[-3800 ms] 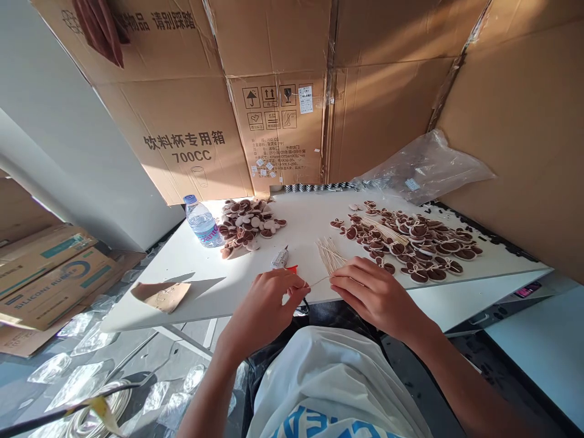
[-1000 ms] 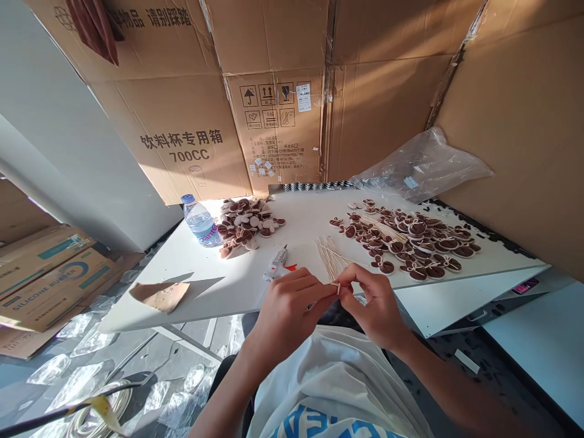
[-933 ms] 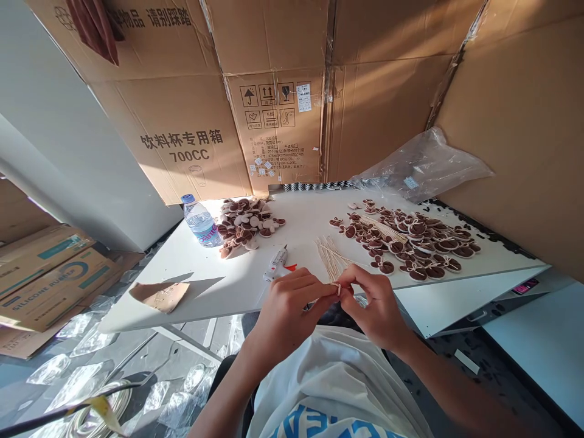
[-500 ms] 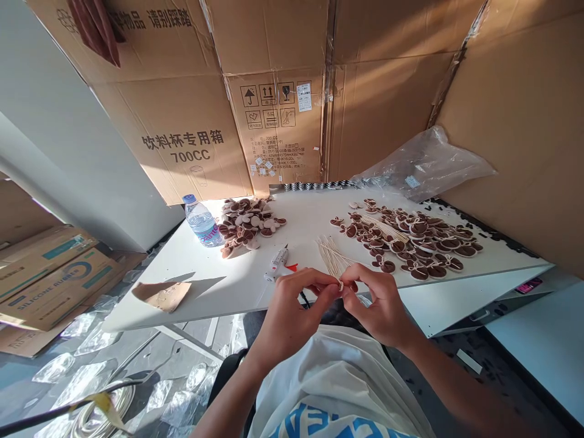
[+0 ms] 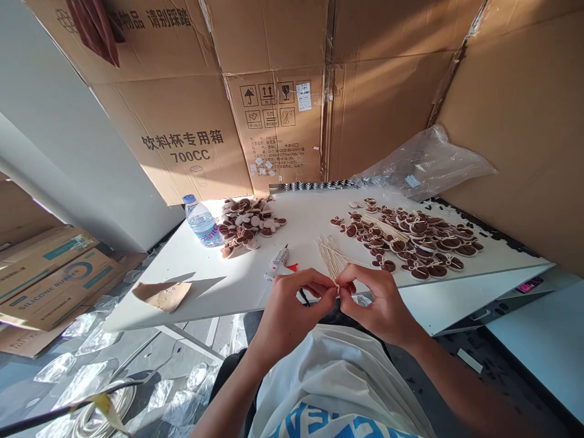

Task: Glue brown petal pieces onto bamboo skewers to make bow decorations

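Note:
My left hand (image 5: 296,305) and my right hand (image 5: 378,302) meet at the table's near edge, fingertips almost touching. Both pinch a small piece of cream cord (image 5: 337,288), which looks looped or knotted between them; its exact shape is too small to tell. Just beyond the fingers lies a loose bundle of cream cords (image 5: 329,250). To the right spreads a pile of brown padded pieces with cream bows (image 5: 424,240). Left of the bundle rests a white glue gun (image 5: 277,261) with a red trigger. Farther left sits a heap of brown and pale-pink plush pieces (image 5: 250,220).
A water bottle (image 5: 201,222) stands by the plush heap. On the white table (image 5: 237,286) lies a torn cardboard scrap (image 5: 165,295). Cardboard sheets (image 5: 274,55) wall the back, with a clear plastic bag (image 5: 424,164) against them. Boxes (image 5: 59,286) and plastic wrappers cover the floor at left.
Both hands have shifted very slightly left with the cord, still pinching it. The things on the table have not moved.

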Available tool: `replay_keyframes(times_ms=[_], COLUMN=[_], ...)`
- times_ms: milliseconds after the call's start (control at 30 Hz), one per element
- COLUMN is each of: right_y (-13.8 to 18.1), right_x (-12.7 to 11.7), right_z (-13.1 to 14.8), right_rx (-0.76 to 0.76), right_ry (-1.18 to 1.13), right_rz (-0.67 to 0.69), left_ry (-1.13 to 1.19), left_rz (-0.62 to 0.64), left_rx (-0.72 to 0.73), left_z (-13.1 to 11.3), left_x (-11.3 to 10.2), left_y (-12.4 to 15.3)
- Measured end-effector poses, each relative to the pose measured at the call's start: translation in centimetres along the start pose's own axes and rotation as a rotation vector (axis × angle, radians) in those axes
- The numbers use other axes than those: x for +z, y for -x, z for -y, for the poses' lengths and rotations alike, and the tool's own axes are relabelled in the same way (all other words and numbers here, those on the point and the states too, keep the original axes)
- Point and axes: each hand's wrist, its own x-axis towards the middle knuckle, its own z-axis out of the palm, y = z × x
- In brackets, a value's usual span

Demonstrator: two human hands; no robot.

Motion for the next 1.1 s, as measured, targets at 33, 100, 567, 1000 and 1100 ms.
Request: replay_keyframes(times_ms=[33,100,567,1000,1100], right_y=[0.0,0.1,0.4,0.5,0.4], right_x=[0.1,0.4,1.6,0.9,0.7], right_z=[0.0,0.2,0.5,0.5,0.7], right_rx=[0.022,0.082,0.172,0.059,0.056], right_ry=[-0.021,-0.082,-0.513,-0.198,-0.21], right_rz=[-0.009,-0.026,-0.157,-0.115,-0.113], left_ry=[0.015,0.055,0.196,-0.008,0.03], left_rz=[0.002,0.019,-0.024,-0.047,-0.025], left_rx=[-0.007,-0.02,-0.01,0.02,0.028], left_z=[0.0,0.1,0.1,-0.4,-0.2], left_x=[0.1,0.1,0.9,0.7,0.5], left_y=[0.0,0.0,0.2,0.4,0.5])
